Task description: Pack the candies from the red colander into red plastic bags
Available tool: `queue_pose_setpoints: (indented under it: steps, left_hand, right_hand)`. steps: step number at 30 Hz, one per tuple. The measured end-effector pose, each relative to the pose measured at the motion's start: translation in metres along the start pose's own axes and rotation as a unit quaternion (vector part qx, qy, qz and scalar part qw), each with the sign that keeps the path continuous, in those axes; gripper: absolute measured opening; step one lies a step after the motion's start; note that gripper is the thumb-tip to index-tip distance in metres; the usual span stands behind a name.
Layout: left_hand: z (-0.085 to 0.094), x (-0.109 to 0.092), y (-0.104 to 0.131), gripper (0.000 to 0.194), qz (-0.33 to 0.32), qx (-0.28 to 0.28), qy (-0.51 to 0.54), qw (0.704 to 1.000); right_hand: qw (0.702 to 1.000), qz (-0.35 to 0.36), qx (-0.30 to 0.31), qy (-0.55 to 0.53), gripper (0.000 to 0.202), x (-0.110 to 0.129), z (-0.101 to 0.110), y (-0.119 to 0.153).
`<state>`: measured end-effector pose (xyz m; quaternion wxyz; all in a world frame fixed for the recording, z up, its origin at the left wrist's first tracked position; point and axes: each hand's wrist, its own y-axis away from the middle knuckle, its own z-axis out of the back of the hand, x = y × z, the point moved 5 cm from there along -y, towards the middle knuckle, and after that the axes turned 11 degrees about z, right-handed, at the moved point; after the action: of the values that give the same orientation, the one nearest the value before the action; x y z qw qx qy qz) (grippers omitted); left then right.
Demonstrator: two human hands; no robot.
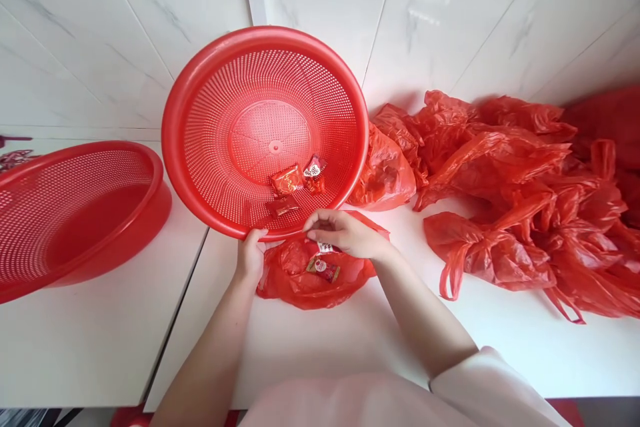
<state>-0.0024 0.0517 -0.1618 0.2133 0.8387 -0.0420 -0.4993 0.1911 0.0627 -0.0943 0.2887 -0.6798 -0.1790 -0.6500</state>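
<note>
A red plastic colander basket (240,53) is tipped toward me, with several wrapped candies (289,180) lying at its lower side. My left hand (251,257) grips the basket's near rim. Just below that rim, a red plastic bag (300,290) sits spread on the white table, its mouth facing up. Over the bag, my right hand (345,233) has thumb and fingers curled together; what they pinch is hidden. Inside the bag, under this hand, lie a gold-and-red wrapped candy (324,269) and a white-and-red one (326,248).
Another red basket (115,213) stands at the left. Tied red bags (510,213) pile up on the right along the marble-patterned wall (450,20). A dark seam (177,310) runs between two white tabletops (400,340).
</note>
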Motion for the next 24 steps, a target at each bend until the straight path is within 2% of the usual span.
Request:
queue_pose_setpoints:
  steps: [4,6,8,11,13,15,17,20,22,24]
  left_hand:
    - [-0.004,0.002,0.004,0.031,0.015,0.003,0.017,1.000]
    - [-0.007,0.003,0.006,0.030,0.012,0.015,0.011,1.000]
    - [-0.012,0.008,0.010,0.032,0.015,0.029,0.000,0.999]
    - [-0.018,0.019,0.017,0.036,0.032,0.043,-0.004,0.999]
    - [-0.022,0.026,0.020,0.037,0.048,0.061,0.003,0.997]
    - [-0.023,0.028,0.021,0.038,0.053,0.064,0.004,0.997]
    - [-0.019,0.026,0.018,0.037,0.049,0.045,-0.005,0.998]
    - [-0.012,0.020,0.011,0.035,0.035,0.029,-0.018,0.999]
    - [-0.010,0.016,0.007,0.035,0.022,0.030,-0.015,0.999]
    - [-0.008,0.014,0.004,0.033,0.018,0.031,-0.011,0.999]
  right_hand:
    - [0.987,-0.013,0.042,0.153,0.012,-0.005,-0.010,0.000]
    - [0.974,0.006,0.027,0.225,0.010,-0.004,-0.010,-0.001]
    - [0.954,0.047,-0.016,0.296,0.014,0.002,-0.007,-0.003]
    - [0.913,0.097,-0.051,0.393,0.030,0.005,-0.006,-0.004]
    - [0.891,0.101,-0.029,0.442,0.047,0.001,-0.009,-0.006]
    - [0.881,0.089,0.009,0.464,0.057,-0.006,-0.012,-0.007]
    - [0.885,0.087,0.045,0.455,0.056,-0.010,-0.014,-0.007]
    - [0.905,0.115,0.062,0.405,0.039,-0.012,-0.014,-0.008]
    - [0.932,0.113,0.006,0.343,0.030,-0.015,-0.008,-0.010]
    - [0.969,0.075,-0.088,0.218,0.026,-0.021,0.003,-0.013]
